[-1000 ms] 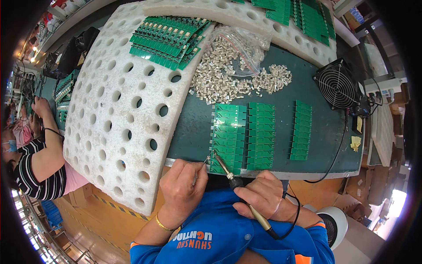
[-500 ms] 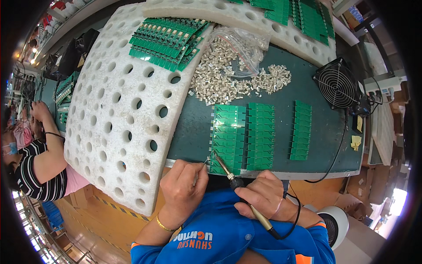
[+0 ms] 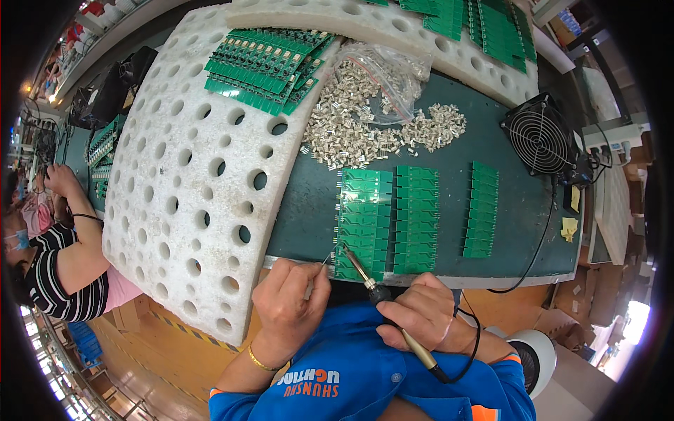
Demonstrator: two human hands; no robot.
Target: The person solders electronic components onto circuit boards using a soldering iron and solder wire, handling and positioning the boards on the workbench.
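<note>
My right hand [image 3: 421, 313] is closed around a soldering iron [image 3: 380, 293], its tip resting at the lower left part of a green circuit board panel [image 3: 364, 210]. Pinched in my left hand [image 3: 291, 295] is a thin strand of solder wire [image 3: 328, 257], which reaches toward the same edge of the panel, close to the iron's tip. Small pale connectors line that left edge. Directly right of this panel lies a second green panel [image 3: 416, 221], and a narrower third one [image 3: 481, 210] is farther right.
A heap of small metal connectors [image 3: 344, 126] and a clear plastic bag [image 3: 400, 77] lie beyond the panels. White perforated foam [image 3: 151, 175] on the left carries stacked boards [image 3: 267, 67]. A black fan [image 3: 539, 137] stands at right. Another person [image 3: 70, 259] works at far left.
The iron's tip and the solder wire have shifted very slightly along the panel's left edge. My left hand has moved a little to the left; both grips are unchanged.
</note>
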